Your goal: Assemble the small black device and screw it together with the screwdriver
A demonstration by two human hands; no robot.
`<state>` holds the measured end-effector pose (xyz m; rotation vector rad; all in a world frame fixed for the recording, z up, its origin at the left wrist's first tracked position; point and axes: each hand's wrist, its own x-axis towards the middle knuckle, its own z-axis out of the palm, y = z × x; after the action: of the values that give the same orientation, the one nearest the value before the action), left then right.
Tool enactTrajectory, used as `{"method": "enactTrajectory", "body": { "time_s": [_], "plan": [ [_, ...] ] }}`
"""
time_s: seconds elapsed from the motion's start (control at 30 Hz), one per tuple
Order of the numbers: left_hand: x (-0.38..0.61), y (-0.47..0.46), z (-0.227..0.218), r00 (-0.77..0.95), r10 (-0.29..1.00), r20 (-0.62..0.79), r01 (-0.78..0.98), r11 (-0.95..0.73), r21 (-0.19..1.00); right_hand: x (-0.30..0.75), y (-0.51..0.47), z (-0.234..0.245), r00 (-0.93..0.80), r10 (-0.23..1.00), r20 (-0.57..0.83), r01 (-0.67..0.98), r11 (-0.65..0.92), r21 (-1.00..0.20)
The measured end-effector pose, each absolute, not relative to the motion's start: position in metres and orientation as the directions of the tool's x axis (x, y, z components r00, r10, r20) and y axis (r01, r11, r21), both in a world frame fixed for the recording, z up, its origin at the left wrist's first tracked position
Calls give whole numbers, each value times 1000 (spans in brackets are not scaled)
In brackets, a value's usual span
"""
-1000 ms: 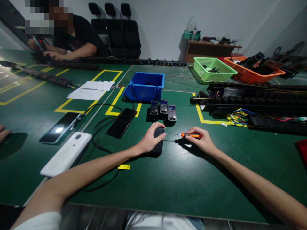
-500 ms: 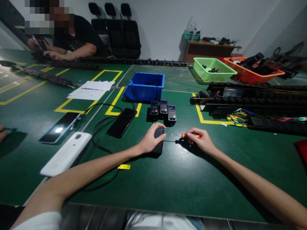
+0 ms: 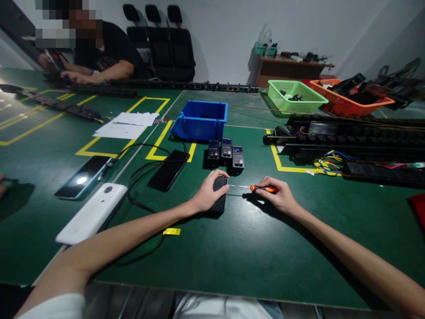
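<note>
My left hand (image 3: 210,194) is closed around a black box-shaped device (image 3: 219,204), holding it on the green table (image 3: 265,261). Its thumb lies along the near side and the fingers reach over the top. In my right hand (image 3: 277,193) is a screwdriver (image 3: 262,188) with an orange and black handle, gripped between thumb and fingers. The thin metal shaft points left, and its tip meets the device's right end; the screw itself is too small to make out. Just beyond my left hand stand three small dark modules with little screens (image 3: 226,153).
Behind the modules sits a blue bin (image 3: 202,120). Two phones (image 3: 170,170), a white power bank (image 3: 93,212) and a black cable lie to the left. Long black assemblies with loose wires (image 3: 332,161) occupy the right. A co-worker (image 3: 109,57) sits across the table.
The fingers of my right hand have shifted on the screwdriver handle, and more of the handle shows. My left hand and the device stay nearly in place.
</note>
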<state>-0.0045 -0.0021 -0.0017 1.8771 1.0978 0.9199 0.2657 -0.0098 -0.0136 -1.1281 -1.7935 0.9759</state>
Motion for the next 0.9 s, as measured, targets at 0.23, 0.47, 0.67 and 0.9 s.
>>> {"method": "enactTrajectory", "body": {
  "time_s": [0.23, 0.47, 0.67, 0.9],
  "plan": [
    [-4, -3, -2, 377, 904, 202, 342, -339, 877, 264, -9, -13, -289, 937, 195, 313, 285, -906],
    [-7, -4, -8, 366, 900, 239, 193, -325, 926, 263, -11, -10, -250, 960, 128, 336, 210, -918],
    [-7, -6, -11, 373, 864, 337, 105, -401, 910, 263, -10, -9, -238, 965, 107, 329, 184, -926],
    [-6, -7, -2, 489, 783, 385, 182, -523, 832, 266, -7, -7, -192, 979, 65, 288, 120, -950]
  ]
}}
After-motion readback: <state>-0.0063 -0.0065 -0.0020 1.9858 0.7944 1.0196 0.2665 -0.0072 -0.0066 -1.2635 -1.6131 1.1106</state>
